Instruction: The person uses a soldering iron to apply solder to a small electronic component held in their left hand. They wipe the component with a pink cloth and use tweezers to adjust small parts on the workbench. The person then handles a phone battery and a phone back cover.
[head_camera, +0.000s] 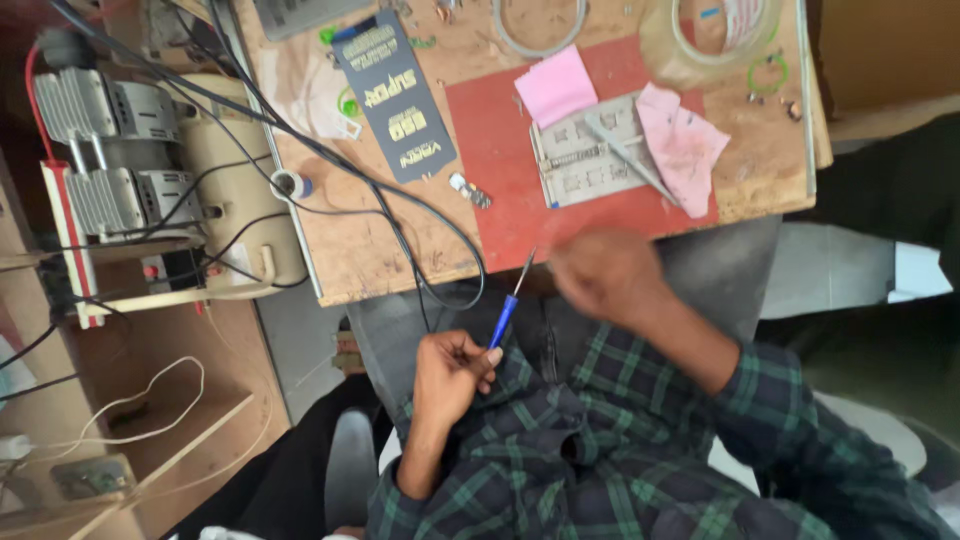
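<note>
Head view shows your left hand (450, 375) low in the frame, at about 7 o'clock from the centre, fingers closed in a pinch on the blue handle of a thin screwdriver (510, 305). Its metal shaft points up toward 1 o'clock, the tip near the edge of the red mat (500, 190). Your right hand (605, 272) hovers just right of the tip, blurred, so you cannot tell whether it is spread or closed. I judge the screwdriver light, stiff and a little slippery; grip it on the blue handle, not the fine shaft. At 12 o'clock on the mat lie a grey parts tray (585, 150), tweezers (630, 160) and pink cloths (683, 140).
</note>
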